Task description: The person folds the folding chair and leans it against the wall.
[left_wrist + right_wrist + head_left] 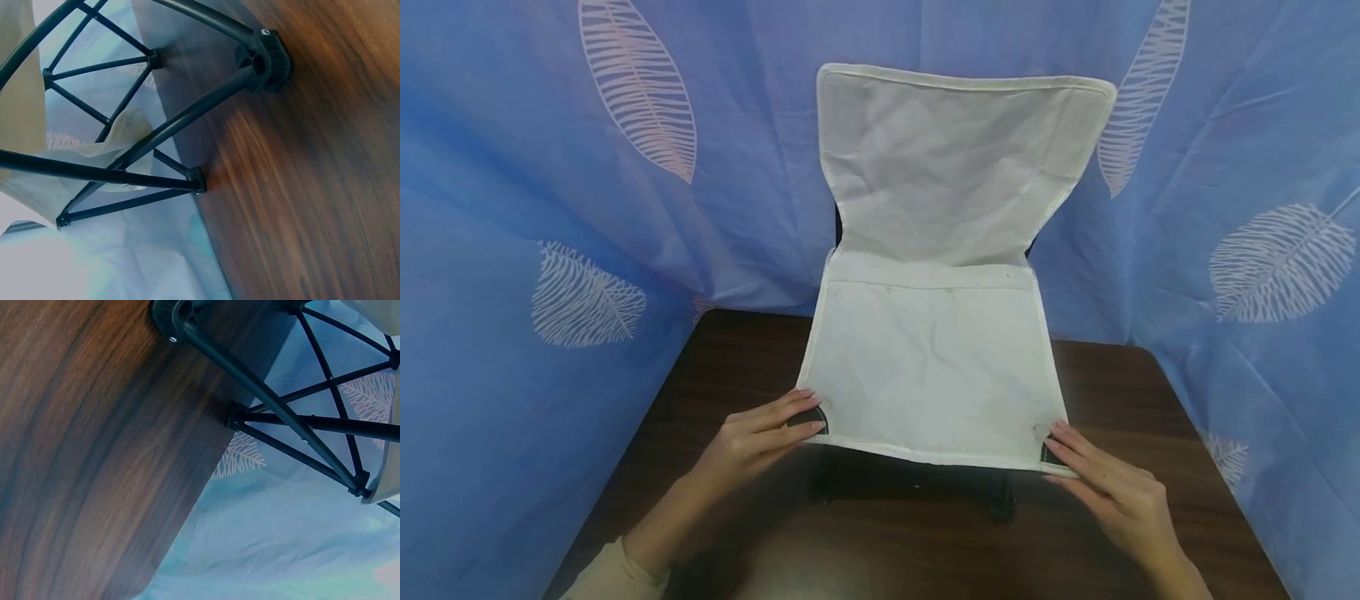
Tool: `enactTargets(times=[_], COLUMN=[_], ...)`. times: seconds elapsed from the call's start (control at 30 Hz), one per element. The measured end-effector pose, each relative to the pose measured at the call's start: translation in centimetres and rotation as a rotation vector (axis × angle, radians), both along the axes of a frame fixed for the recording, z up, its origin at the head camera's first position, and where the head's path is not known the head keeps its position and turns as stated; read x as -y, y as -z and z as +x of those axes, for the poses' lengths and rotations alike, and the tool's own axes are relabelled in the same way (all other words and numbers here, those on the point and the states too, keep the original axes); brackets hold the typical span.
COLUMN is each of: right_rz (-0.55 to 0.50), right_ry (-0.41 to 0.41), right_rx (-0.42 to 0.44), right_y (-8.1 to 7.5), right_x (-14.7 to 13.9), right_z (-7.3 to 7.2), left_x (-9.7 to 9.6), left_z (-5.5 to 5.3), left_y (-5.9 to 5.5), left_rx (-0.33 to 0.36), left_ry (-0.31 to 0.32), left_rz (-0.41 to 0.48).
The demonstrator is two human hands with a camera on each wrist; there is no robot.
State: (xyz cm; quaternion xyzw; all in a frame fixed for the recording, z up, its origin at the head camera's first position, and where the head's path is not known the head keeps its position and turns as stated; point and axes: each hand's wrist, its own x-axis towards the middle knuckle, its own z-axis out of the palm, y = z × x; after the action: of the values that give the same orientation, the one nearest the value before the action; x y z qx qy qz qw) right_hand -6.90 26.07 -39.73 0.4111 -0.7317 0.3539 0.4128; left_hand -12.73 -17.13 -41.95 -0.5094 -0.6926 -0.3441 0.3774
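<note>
A small folding chair with a white fabric seat [932, 367] and backrest [955, 158] stands on the table. My left hand [752, 442] grips the seat's front left corner, its fingers over a black corner patch [818, 419] and its thumb hidden. At the front right corner my right hand [1116, 492] pinches the cloth, fingers above and thumb side below, beside another dark patch [1052, 452]. Dark crossed poles [181, 122] and a plastic foot joint [269, 62] show in the left wrist view. The right wrist view shows similar poles [262, 394]. Neither wrist view shows a hand.
The chair stands on a dark wood-grain table [745, 350] with rounded far corners. Blue cloth [752, 167] with white leaf prints hangs close behind the table and along both sides.
</note>
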Motion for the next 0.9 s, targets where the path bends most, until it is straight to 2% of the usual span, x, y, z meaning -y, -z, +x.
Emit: enactTargets(times=[0.23, 0.5, 0.9], right_rz=[-0.036, -0.093, -0.113], right_ry=[0.01, 0.002, 0.095], right_rx=[-0.006, 0.009, -0.047], right_y=[-0.1, -0.5, -2.0], right_x=[0.2, 0.7, 2.0], right_z=[0.0, 0.1, -0.4], left_x=[-0.5, -1.1, -1.9], left_z=[0.0, 0.0, -0.2], left_y=[-0.8, -1.7, -3.2], left_rx=[-0.018, -0.027, -0.028], left_ry=[-0.022, -0.021, -0.026], left_rz=[0.005, -0.002, 0.002])
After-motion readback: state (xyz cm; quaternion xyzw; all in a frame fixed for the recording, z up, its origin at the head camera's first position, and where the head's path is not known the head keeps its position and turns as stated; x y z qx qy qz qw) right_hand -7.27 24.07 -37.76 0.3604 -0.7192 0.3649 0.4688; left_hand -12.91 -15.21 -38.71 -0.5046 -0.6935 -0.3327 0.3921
